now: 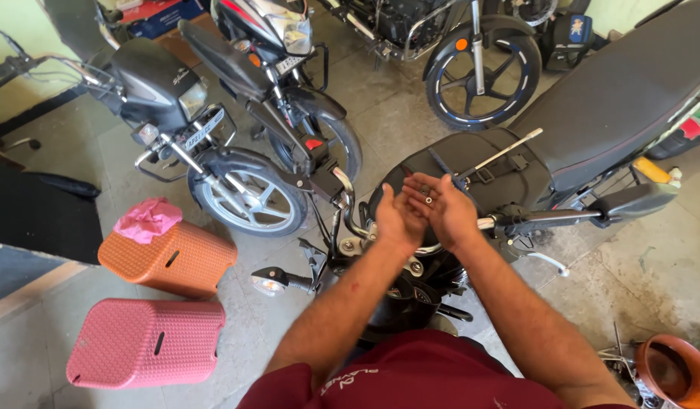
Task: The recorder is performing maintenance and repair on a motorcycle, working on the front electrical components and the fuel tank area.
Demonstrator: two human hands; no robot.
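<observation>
Head view: small dark fasteners [428, 198], perhaps nuts or screws, too small to tell, cupped loose in the upturned palm of the right hand [445, 208], directly above the black motorcycle [592, 113]'s handlebar [532, 220]. Right hand open and cupped, nothing pinched. Left hand [395, 220] open too, palm turned toward the right, touching or nearly touching it at the fingers.

Likely slip: any tilt of that palm, or a nudge from the left hand, and the pieces roll off. Below the handlebar, gaps around the headlight and fork; easily lost in there, or bounced across the floor [395, 113] and under a wheel. Hard to spot against stained grey concrete.

Floor of worn, blotchy slabs. Left of the handlebar, an orange basket [168, 259] lying on its side with a pink cloth [147, 218] on top, and a pink basket [145, 342] nearer the camera. Beyond the handlebar, two more motorcycles [236, 113] parked close, a further wheel [482, 72] behind. Right of it and low, a clay-coloured bowl [672, 371] among bits of metal.
</observation>
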